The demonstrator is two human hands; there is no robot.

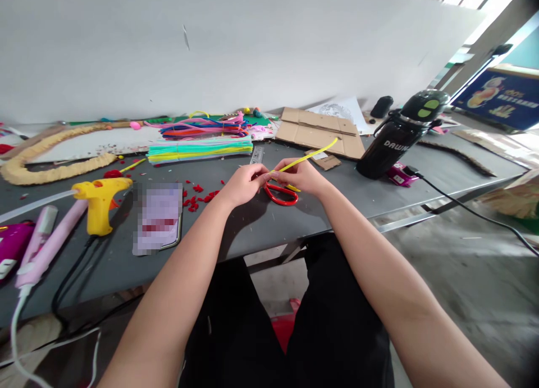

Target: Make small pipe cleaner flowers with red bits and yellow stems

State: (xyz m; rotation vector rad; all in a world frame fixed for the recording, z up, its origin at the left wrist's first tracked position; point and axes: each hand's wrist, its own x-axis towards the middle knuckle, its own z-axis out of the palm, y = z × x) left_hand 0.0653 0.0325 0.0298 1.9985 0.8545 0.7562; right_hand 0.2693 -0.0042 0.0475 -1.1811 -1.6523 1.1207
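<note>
Between my two hands is a yellow pipe cleaner [314, 154], its long end slanting up to the right past my right hand. My left hand [248, 183] is closed, thumb and fingers pinched on the pipe cleaner's lower part. Beside it, my right hand [304, 176] pinches the same stem with fingertips close to the left ones. Red scissor handles [283, 201] lie on the table just below my hands; the blades are hidden. A short yellow piece [293, 188] shows under the right fingers. Behind are bundles of pipe cleaners [200, 150] in mint, yellow and other colours.
Left on the grey table [219, 231] are a phone [158, 219], a yellow glue gun [99, 200], a pink hair iron [50, 245] and red scraps [196, 197]. Cardboard [320, 131] lies behind; a black bottle [396, 135] stands right, near a cable [467, 194].
</note>
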